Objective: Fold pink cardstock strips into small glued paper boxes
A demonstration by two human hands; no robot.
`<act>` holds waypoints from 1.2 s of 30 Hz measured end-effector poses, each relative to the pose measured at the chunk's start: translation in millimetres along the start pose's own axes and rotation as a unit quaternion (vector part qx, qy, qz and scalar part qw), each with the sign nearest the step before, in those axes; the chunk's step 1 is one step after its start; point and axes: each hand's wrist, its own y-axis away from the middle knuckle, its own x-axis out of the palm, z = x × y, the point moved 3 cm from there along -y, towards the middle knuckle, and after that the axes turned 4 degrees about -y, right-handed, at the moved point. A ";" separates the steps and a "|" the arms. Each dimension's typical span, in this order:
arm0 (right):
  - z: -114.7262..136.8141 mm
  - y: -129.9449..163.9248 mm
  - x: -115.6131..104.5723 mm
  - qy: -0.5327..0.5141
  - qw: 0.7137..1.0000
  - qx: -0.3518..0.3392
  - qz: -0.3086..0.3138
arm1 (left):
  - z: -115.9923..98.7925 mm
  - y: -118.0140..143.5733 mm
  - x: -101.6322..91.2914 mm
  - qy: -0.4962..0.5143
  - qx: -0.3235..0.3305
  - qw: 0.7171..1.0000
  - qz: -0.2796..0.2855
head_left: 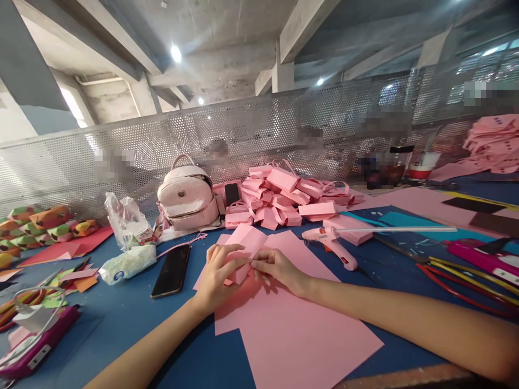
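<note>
Both my hands meet on a folded piece of pink paper (248, 244) held just above the blue table (121, 319). My left hand (219, 273) wraps its lower left side, fingers curled over the fold. My right hand (275, 267) pinches its right edge with the fingertips. Beneath them lie large flat pink paper sheets (292, 335). A pink glue gun (330, 243) with a long white glue stick rests just right of my hands. A black phone (171, 272) lies to the left.
A heap of folded pink paper boxes (284, 200) and a pale pink backpack (186, 197) sit behind. A plastic bag (127, 219) and tissue pack (127, 263) lie left, with colourful paper pieces (44, 224). Coloured strips and tools (466, 259) lie right. A perforated metal fence (121, 151) backs the table.
</note>
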 end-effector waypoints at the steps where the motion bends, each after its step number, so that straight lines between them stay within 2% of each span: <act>1: -0.3 -0.3 -0.4 -0.001 1.000 0.001 -0.003 | -0.2 -0.1 -0.5 0.001 0.003 1.000 -0.006; 22: 8.1 -0.1 -3.3 0.002 0.995 -0.020 -0.097 | 1.9 -1.6 -5.8 -0.004 -0.014 0.999 -0.039; 36: 9.2 0.4 -4.7 -0.006 0.993 -0.037 -0.111 | 3.8 0.5 -6.6 -0.001 -0.029 0.997 -0.065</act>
